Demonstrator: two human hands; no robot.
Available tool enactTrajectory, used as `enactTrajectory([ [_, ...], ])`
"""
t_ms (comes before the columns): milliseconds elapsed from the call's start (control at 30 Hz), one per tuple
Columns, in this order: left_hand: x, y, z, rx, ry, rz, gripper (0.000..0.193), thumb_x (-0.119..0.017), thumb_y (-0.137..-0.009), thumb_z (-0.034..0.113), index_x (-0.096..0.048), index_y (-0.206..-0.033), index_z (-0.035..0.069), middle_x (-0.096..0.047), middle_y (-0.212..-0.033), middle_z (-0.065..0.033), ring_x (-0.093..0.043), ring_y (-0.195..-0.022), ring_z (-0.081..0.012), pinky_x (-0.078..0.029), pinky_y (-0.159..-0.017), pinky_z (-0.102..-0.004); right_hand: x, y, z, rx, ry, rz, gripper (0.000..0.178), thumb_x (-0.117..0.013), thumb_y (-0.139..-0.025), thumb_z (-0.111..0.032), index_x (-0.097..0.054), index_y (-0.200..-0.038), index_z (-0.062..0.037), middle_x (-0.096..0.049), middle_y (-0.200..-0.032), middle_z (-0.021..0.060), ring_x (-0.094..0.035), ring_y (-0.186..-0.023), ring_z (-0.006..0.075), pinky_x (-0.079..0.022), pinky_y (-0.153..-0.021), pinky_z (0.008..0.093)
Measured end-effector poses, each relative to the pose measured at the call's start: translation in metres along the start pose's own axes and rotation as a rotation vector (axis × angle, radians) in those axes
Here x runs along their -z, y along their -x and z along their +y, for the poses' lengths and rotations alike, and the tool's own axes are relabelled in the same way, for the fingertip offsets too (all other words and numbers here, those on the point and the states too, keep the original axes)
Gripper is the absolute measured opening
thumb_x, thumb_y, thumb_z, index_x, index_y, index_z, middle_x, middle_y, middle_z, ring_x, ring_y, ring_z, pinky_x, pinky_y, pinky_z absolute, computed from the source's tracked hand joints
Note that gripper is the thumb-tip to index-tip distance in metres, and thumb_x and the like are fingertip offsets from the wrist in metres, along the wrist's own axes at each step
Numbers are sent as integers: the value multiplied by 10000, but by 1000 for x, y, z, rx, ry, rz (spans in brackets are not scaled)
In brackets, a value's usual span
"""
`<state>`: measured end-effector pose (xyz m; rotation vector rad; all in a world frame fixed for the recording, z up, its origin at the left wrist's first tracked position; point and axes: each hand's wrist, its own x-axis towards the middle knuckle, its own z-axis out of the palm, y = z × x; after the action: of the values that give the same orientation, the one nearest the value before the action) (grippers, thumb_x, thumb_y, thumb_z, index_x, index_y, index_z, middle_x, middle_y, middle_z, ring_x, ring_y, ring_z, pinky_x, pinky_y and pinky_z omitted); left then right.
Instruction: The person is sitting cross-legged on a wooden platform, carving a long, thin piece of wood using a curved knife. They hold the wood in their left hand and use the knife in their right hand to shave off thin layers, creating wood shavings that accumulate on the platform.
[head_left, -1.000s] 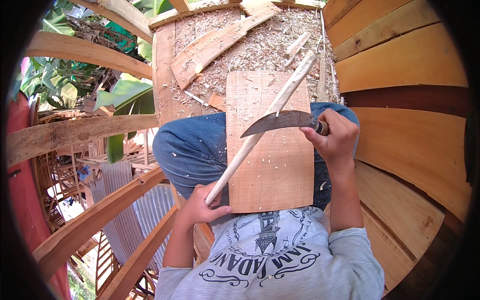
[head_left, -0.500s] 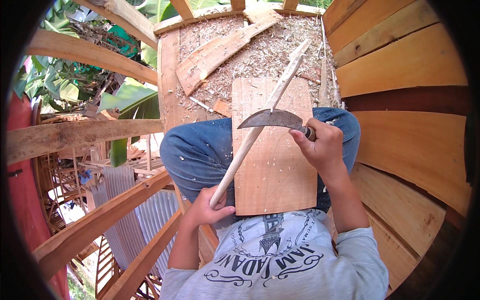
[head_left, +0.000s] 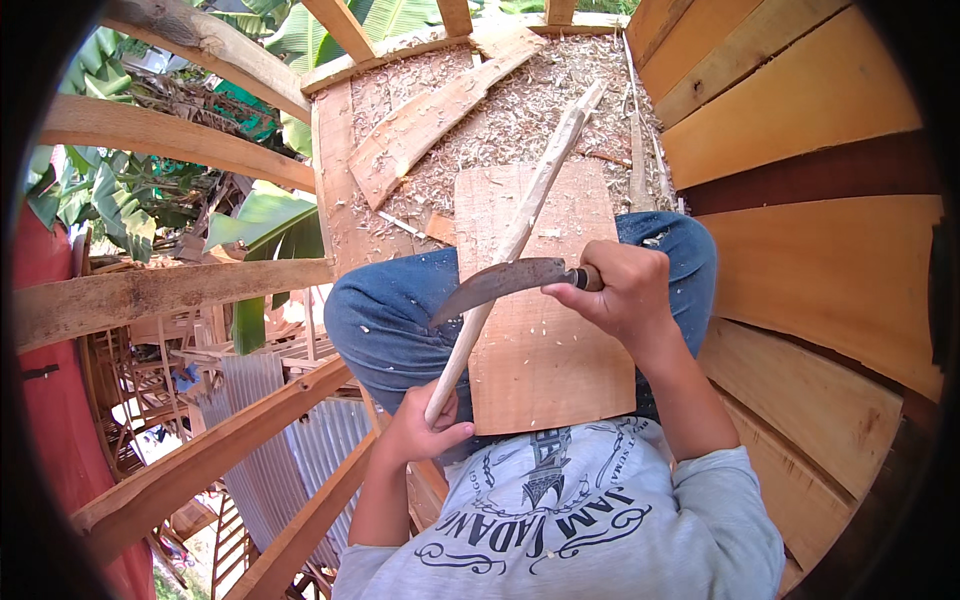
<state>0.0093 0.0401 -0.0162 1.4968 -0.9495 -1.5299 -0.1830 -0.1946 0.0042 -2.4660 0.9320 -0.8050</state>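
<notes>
My left hand (head_left: 426,424) is closed round the lower end of a long pale wooden stick (head_left: 535,195). The stick slants up and to the right across a flat wooden board (head_left: 550,350) that rests over my lap. In my right hand (head_left: 622,290) is the short handle of a sickle-like curved knife (head_left: 500,280). Its dark blade points left and crosses the stick below the middle; I cannot tell whether the edge touches the wood. A few small chips lie on the board.
Wood shavings (head_left: 500,120) cover the floor ahead, where a cut plank (head_left: 430,120) lies. Stacked planks (head_left: 800,260) form a wall at the right. Wooden rails (head_left: 170,290) run along the left side, with banana leaves (head_left: 265,220) and corrugated metal sheets (head_left: 250,400) beyond.
The knife has moved down along the stick toward my left hand, and its blade tip now points lower left. My left hand keeps its hold on the stick.
</notes>
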Motion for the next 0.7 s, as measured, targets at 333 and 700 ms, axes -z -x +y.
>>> enactTrajectory([
  [333,-17,9,27,62,-9,-31,428,-785,-661,129,-365,-735,87,-340,-586,43,-302,-538,-45,-236,-474,-217,24,-16,26,-163,12,32,529,-735,-715,-488,-473,-532,-65,-428,-450,66,-458,-384,216,-365,-394,326],
  [700,-29,12,45,39,-29,-26,386,-792,-690,161,-417,-722,75,-363,-552,34,-314,-501,-61,-240,-448,-243,31,-10,7,-117,-227,61,530,-723,-735,-478,-458,-519,-74,-426,-440,61,-458,-371,202,-361,-390,311],
])
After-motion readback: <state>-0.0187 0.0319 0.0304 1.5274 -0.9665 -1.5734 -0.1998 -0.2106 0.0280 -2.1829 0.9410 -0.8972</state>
